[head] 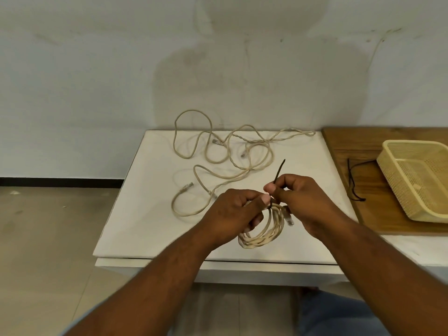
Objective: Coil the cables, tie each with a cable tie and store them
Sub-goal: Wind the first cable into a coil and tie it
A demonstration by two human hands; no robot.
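Over a white table, a left hand grips a coiled beige cable while the right hand pinches a dark cable tie wrapped at the coil's top — its tail pointing up. Loose cables sprawl behind; a yellow basket and spare ties lie on a wooden board to the right.

You are working in a plain indoor room, more a bare workroom or a simple office than a home. The wall in front of you is painted white, without decoration, and it carries stains and marks. The floor is of large grey tiles, with a black skirting along the wall. A white table stands against the wall, with a wooden top just beside it on your right. Network cables and a plastic basket lie on them.
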